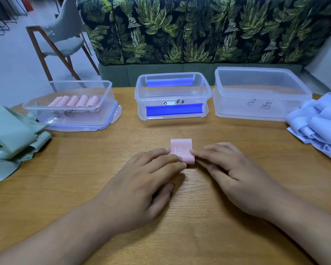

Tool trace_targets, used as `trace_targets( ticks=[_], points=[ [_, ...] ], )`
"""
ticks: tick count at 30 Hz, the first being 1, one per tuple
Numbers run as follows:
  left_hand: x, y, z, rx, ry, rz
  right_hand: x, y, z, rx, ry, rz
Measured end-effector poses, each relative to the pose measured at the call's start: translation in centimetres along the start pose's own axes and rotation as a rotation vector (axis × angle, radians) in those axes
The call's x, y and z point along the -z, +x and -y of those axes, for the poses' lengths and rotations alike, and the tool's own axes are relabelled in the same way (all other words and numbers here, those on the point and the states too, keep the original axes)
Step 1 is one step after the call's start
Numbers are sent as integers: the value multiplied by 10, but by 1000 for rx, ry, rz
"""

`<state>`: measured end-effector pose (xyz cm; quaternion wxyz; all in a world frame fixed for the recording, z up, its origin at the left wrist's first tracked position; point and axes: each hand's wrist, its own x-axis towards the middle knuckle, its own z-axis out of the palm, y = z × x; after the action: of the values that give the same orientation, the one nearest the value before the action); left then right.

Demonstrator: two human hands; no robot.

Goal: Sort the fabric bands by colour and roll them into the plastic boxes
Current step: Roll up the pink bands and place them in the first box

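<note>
Your left hand point(141, 180) and right hand point(235, 178) each pinch an end of the pink band point(181, 147) with curled fingers, so the roll cannot spring open on the worktop point(189, 226). The box point(105, 92) of pink rolls stands beyond your fingers, to their left, and is its likely destination.

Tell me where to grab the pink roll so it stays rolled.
Probably pinch the pink roll across its middle from above, thumb on the near face and fingers on the far one, so the wraps cannot spring open. The left hand and right hand now pinch its near edge from either side.
</note>
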<state>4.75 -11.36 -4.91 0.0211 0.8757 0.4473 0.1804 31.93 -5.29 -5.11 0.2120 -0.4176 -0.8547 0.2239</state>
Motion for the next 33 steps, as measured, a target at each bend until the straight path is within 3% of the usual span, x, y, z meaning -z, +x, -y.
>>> trace_targets(
  ticks=[8,14,24,33],
  points=[
    [2,19,14,12,160,49,3,0,-1,-59,164,-128],
    [4,52,36,23,191,-10,4,0,0,-72,208,-136],
    [3,61,23,10,-101,-207,6,0,3,-59,268,-188],
    [7,57,17,2,-245,-201,11,-3,11,21,330,-277]
  ],
)
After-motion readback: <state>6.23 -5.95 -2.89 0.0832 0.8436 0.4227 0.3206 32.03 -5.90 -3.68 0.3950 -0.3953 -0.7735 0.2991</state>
